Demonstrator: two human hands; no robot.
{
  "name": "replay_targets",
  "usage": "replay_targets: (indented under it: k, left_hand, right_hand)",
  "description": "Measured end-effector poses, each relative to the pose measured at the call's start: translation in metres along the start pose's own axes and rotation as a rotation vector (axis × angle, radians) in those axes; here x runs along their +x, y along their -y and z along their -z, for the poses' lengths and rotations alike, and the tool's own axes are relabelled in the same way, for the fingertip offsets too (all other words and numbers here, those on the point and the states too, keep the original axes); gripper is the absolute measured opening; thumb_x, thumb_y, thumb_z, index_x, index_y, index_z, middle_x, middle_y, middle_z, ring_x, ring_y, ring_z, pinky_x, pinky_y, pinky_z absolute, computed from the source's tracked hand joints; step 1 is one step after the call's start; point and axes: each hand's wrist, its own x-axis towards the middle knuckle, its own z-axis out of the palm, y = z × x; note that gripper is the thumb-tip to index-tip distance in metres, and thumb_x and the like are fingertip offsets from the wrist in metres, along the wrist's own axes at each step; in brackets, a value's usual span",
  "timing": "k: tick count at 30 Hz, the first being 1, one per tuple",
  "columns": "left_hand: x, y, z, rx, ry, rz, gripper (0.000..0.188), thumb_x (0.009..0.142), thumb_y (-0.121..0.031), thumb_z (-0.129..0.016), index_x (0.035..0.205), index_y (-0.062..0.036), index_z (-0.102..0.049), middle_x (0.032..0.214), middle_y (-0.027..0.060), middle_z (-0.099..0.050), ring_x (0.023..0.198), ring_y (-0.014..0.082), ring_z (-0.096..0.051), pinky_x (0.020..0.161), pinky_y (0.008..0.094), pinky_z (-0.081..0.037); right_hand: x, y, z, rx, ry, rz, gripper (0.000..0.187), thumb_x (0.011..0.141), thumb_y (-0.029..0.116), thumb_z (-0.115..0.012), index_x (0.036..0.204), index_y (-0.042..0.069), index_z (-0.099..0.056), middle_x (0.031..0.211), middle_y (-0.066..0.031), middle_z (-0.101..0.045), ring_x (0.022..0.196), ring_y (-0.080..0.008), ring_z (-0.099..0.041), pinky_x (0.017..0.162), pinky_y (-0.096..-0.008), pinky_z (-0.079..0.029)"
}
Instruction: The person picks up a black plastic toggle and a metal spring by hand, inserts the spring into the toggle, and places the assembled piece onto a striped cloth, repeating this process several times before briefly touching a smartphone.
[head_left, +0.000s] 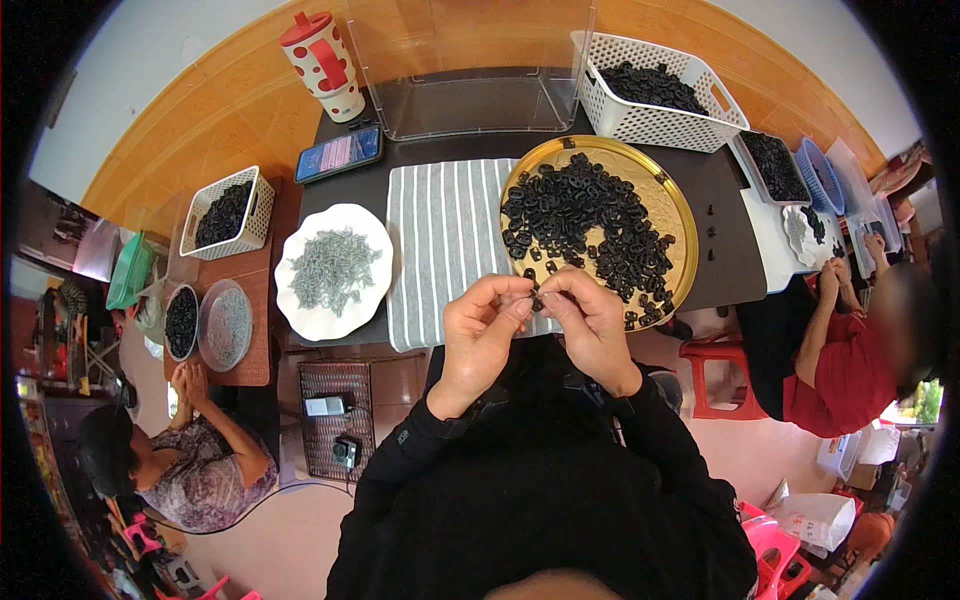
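Both hands meet over the front edge of the gold tray (688,250) and the striped cloth (440,255). A small black part (537,303) sits between the fingertips of my left hand (483,335) and my right hand (592,325), both closed in a pinch on it. Whether a screw is also between the fingers is too small to tell. Loose black parts (575,205) with holes are heaped on the tray. Left of the cloth, a white scalloped plate (292,310) holds a pile of small silvery screw-like pieces (335,268).
Behind stand a clear plastic box (475,105), a white basket (655,130) of black parts, a phone (340,153) and a dotted tumbler (325,70). Three loose black pieces lie right of the tray. One person (195,460) sits at left, another (840,370) at right, both beside similar containers.
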Motion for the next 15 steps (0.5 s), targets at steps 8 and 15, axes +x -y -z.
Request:
replay_targets:
  k: [8, 15]
  left_hand:
    - [-0.0008, -0.0017, 0.0022, 0.005, -0.010, 0.016, 0.017, 0.090, 0.003, -0.060, 0.107, 0.0014, -0.063, 0.087, 0.0006, -0.062, 0.073, 0.0053, -0.054, 0.065, 0.0199, -0.046]
    - [-0.0088, 0.0073, -0.0023, 0.054, -0.089, -0.135, 0.015, 0.089, 0.005, -0.060, 0.103, 0.0032, -0.065, 0.091, 0.0036, -0.059, 0.074, 0.0072, -0.054, 0.065, 0.0203, -0.046]
  right_hand:
    - [0.0017, -0.0014, 0.0004, -0.072, 0.042, 0.032, 0.004, 0.091, -0.003, -0.054, 0.092, -0.002, -0.057, 0.082, -0.0052, -0.057, 0.074, -0.0102, -0.057, 0.067, -0.0228, -0.047]
    - [0.0045, 0.0014, -0.0047, -0.298, 0.049, 0.255, 0.003, 0.088, -0.003, -0.055, 0.087, -0.001, -0.054, 0.073, -0.0087, -0.052, 0.061, -0.0187, -0.051, 0.055, -0.0286, -0.040]
